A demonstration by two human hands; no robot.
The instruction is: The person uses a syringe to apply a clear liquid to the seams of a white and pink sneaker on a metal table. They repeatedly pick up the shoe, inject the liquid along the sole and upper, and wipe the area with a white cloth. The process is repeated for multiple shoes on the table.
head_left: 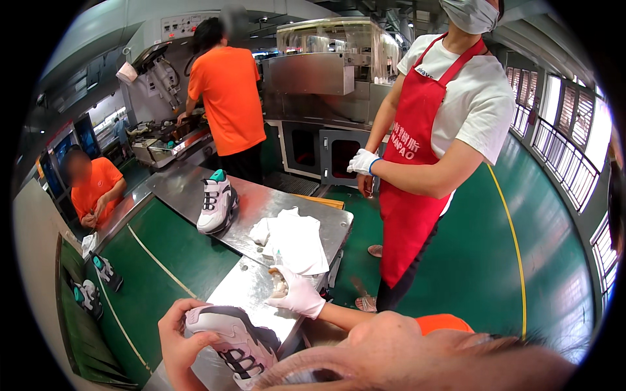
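Observation:
My bare left hand [180, 339] is at the lower left, its fingers and thumb gripping the toe end of a white-and-pink sneaker [238, 339] with black laces and dark trim. The sneaker is tilted, and my head hides part of its lower end. Right of it, over the metal table [238, 287], my right hand [300, 296] wears a white glove. Its thumb and fingers curl around a small whitish lumpy piece [280, 284] whose kind I cannot make out. A crumpled white cloth [297, 241] lies just beyond that hand.
Another sneaker [217, 203] with a teal lining stands farther along the table. A green conveyor belt [156, 260] runs at left, with two more sneakers near its far side. A person in a red apron [414, 130] stands at right. Two people in orange shirts are near machinery.

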